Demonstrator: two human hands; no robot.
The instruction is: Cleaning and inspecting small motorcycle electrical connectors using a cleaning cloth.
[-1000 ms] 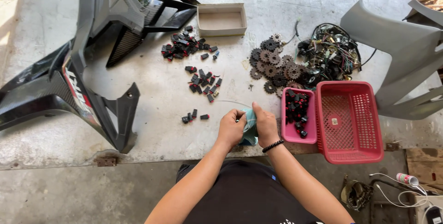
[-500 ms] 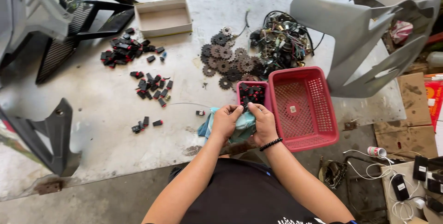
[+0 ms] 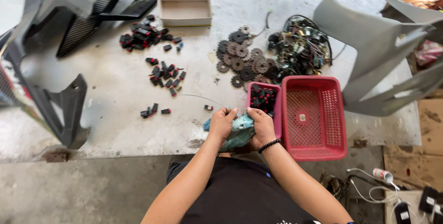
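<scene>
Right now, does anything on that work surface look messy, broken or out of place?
Nothing looks broken. The small black parts lie loose in scattered clumps rather than in the empty cardboard box, and a few strays sit apart. Both hands, left hand and right hand, grip a teal cloth at the edge.

An open, shallow cardboard box (image 3: 184, 8), rectangular and pale beige with a thin yellow line along its lower side, is set near the far edge of the concrete slab (image 3: 115, 127). A small square white label (image 3: 302, 118) is seen on the bottom of the red basket (image 3: 314, 152) at the slab's near edge. No screens or signs are seen.
</scene>
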